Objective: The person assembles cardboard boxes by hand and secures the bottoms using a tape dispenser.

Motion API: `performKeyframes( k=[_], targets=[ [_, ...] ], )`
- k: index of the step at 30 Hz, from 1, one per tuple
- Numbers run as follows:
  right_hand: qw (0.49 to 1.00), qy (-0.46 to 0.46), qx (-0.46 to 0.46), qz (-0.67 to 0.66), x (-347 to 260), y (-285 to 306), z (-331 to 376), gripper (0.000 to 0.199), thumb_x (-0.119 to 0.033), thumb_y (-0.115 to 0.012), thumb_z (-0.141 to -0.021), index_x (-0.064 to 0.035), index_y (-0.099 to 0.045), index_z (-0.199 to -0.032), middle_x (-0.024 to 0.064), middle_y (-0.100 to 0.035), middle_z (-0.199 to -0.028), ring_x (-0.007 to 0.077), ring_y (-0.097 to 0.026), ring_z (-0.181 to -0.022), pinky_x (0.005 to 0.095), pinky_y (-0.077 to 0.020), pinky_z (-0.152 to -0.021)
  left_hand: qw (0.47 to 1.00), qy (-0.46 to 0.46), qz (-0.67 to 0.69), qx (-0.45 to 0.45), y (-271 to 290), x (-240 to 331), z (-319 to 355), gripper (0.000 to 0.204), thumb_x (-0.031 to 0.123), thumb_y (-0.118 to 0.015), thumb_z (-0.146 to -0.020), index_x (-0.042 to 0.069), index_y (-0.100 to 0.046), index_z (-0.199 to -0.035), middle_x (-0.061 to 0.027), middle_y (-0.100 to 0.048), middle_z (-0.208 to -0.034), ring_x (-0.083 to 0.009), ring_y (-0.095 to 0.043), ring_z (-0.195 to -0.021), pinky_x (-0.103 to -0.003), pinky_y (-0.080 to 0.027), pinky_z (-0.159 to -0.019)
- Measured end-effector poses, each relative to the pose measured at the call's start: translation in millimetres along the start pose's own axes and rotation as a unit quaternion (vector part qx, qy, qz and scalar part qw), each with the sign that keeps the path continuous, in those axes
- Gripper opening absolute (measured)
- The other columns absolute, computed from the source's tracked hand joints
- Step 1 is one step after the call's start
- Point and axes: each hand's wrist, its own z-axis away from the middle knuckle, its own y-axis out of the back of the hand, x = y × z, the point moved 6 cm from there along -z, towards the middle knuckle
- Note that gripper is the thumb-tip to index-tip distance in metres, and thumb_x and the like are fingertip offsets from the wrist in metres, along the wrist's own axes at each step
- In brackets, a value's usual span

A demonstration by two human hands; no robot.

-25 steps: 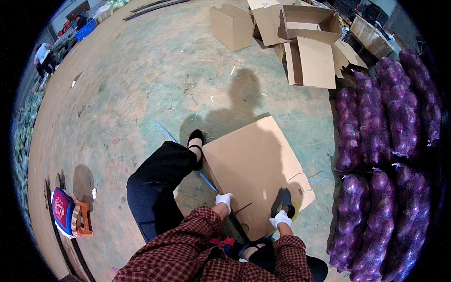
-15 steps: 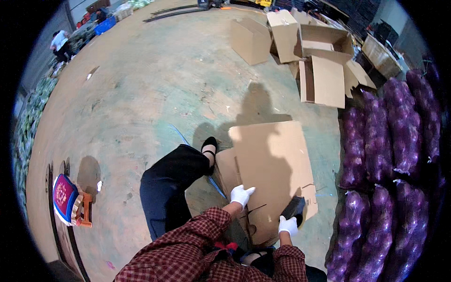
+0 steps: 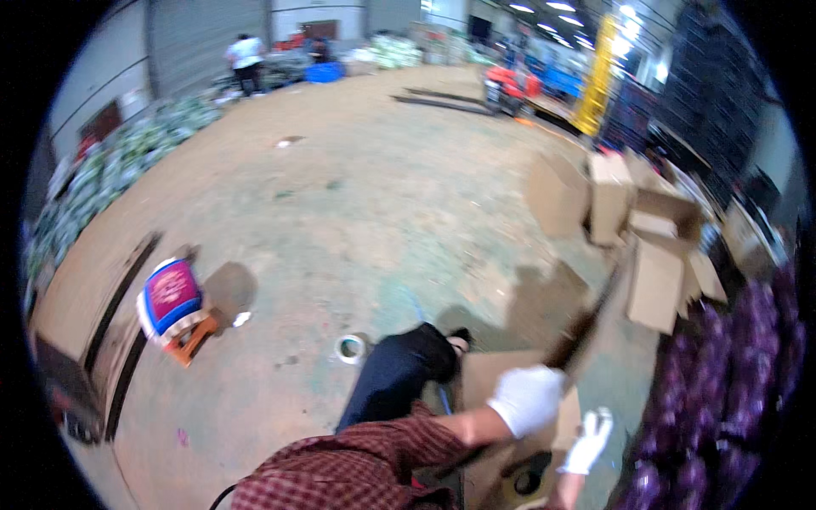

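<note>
Padded stool (image 3: 172,293), purple sacks (image 3: 729,382)

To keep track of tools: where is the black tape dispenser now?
In the head view, the tape dispenser is near the bottom edge, right of centre, over the cardboard, left of the right hand.

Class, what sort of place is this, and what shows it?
Probably a produce warehouse: filled purple bags lie at the right, cardboard boxes stand beyond them, and a green heap, likely vegetables, lines the left.

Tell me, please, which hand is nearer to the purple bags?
Right. The right hand is just left of the purple bags, apart from them; the left hand is farther left.
</note>
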Motion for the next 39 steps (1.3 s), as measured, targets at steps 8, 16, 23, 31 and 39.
performKeyframes(
  k=[8,16,23,31,39],
  targets=[
    [0.989,0.12,0.005,0.082,-67,42,-40,0.061,0.008,-0.048,-0.073,0.0042,-0.028,-0.13,0.0164,-0.044,-0.122,0.0244,-0.046,-0.106,0.0323,-0.0331,-0.095,0.95,-0.298,0.088,-0.011,-18,80,44,0.027,0.017,-0.053,-0.073,0.002,-0.053,-0.095,-0.0117,-0.055,-0.079,-0.0283,-0.056,-0.067,-0.039,-0.046,-0.06],
    [0.933,0.2,0.083,0.287,-128,79,1,0.049,-0.011,-0.06,-0.072,0.0055,-0.044,-0.115,0.0178,-0.054,-0.109,0.025,-0.053,-0.094,0.0329,-0.0426,-0.085,0.983,-0.165,0.073,-0.048,-12,75,11,0.032,0.015,-0.053,-0.073,0.003,-0.051,-0.102,-0.0128,-0.053,-0.086,-0.0281,-0.055,-0.077,-0.039,-0.044,-0.064],
    [0.953,0.191,0.074,0.225,-81,70,0,0.044,0.007,-0.043,-0.072,0.0089,-0.042,-0.116,0.0197,-0.052,-0.113,0.0251,-0.05,-0.101,0.0316,-0.0365,-0.092,0.862,-0.489,0.115,-0.069,150,137,75,0.012,0.015,-0.052,-0.066,0.006,-0.056,-0.071,-0.0067,-0.052,-0.07,-0.0212,-0.053,-0.062,-0.032,-0.04,-0.051],
    [0.946,0.164,0.157,0.231,-119,50,19,0.04,0.007,-0.046,-0.072,0.0044,-0.046,-0.112,0.0157,-0.057,-0.107,0.0242,-0.055,-0.096,0.0303,-0.0398,-0.087,0.878,-0.409,0.238,0.065,161,162,90,0.018,0.025,-0.048,-0.079,0.008,-0.057,-0.079,-0.0049,-0.043,-0.058,-0.0155,-0.042,-0.043,-0.026,-0.037,-0.04],
    [0.959,0.129,0.136,0.214,-117,37,16,0.051,0.007,-0.042,-0.07,0.0047,-0.039,-0.12,0.0195,-0.052,-0.114,0.0293,-0.052,-0.102,0.0316,-0.0368,-0.091,0.776,-0.576,0.255,0.026,173,142,96,0.029,0.031,-0.056,-0.066,0.011,-0.055,-0.087,-0.0007,-0.046,-0.073,-0.0136,-0.039,-0.054,-0.026,-0.03,-0.043]
  ],
)
